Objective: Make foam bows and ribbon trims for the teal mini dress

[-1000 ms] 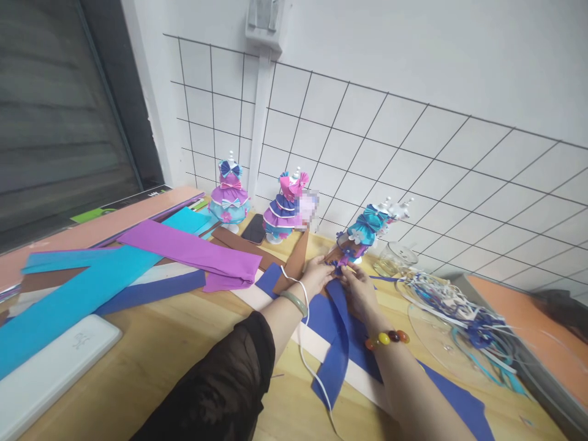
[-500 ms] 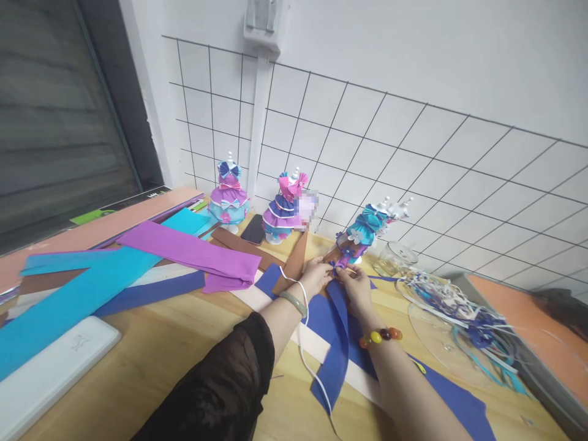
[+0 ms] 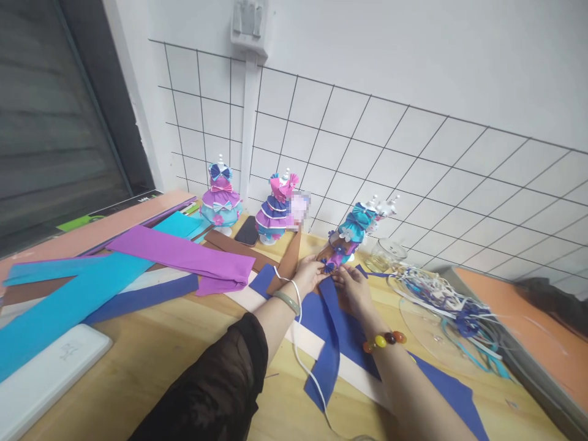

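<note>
– Where's the bow (image 3: 327, 266)?
– Between the hands, in front of the teal dress (image 3: 361, 216).
– And the fingers?
– The left hand (image 3: 310, 274) has its fingers pinched on the bow. The right hand (image 3: 353, 286) has its fingers bent just beside it; I can't tell whether they grip anything.
– What's below?
– A blue strip (image 3: 332, 343) runs down over blue cloth (image 3: 356, 337) on the bench (image 3: 174, 349); a white cord (image 3: 294, 343) crosses the left wrist.

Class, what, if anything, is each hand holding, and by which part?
The left hand seems to pinch the small blue bow by its left edge. Whether the right hand grips anything cannot be told.
</note>
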